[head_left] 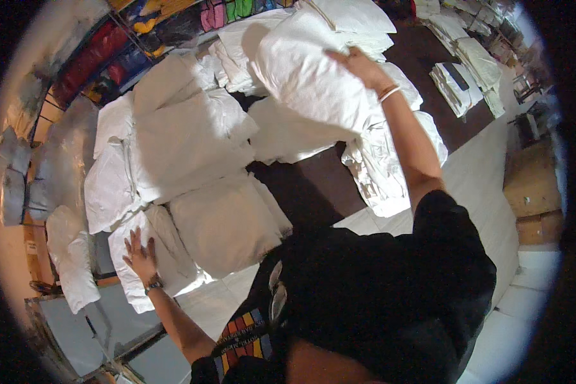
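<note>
My left hand (pixel 141 256) lies with its fingers spread on a folded white cloth (pixel 128 281) at the lower left of the stacks. At the upper right, my right hand (pixel 361 67) reaches across a large, bulging bundle of white cloth (pixel 307 70), fingers stretched over its top. A second white pile (pixel 189 147) rises in the middle left, beside a squarish folded stack (pixel 227 221) nearer to me. Under the large bundle, loose white folds (pixel 377 169) drape over the front edge of the dark brown table (pixel 313 189).
Folded white linens (pixel 454 86) lie farther along the table to the right. Coloured packs (pixel 240 9) fill a rack at the back. Plastic-wrapped bundles (pixel 70 147) stand at the left, above a grey panel (pixel 77 326). Cardboard boxes (pixel 531 182) stand at the far right.
</note>
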`<move>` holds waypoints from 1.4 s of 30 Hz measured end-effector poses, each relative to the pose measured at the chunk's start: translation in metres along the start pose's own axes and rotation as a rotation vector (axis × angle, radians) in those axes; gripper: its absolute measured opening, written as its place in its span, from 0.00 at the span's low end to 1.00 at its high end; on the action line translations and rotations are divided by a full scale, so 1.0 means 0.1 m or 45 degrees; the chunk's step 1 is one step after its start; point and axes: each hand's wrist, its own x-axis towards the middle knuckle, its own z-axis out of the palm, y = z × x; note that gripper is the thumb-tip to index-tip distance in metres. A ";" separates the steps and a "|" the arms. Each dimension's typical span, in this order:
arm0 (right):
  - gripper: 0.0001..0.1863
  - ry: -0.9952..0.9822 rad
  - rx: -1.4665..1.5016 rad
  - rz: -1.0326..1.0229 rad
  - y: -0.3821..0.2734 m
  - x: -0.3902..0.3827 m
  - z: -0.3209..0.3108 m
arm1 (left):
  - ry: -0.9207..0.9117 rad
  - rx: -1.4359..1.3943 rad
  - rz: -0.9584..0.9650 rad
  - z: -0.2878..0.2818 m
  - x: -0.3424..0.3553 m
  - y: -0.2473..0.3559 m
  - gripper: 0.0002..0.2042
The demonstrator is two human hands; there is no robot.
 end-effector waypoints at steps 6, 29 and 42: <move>0.22 0.160 0.727 0.195 -0.38 -0.45 -0.59 | -0.064 -0.036 -0.088 0.04 0.07 0.03 0.30; 0.12 0.033 2.185 -0.227 -4.15 2.08 -0.18 | 0.012 0.046 0.024 -0.15 -0.13 0.24 0.29; 0.13 0.575 2.012 -0.401 -4.61 3.49 1.39 | -0.049 -0.064 0.063 -0.25 -0.08 0.23 0.29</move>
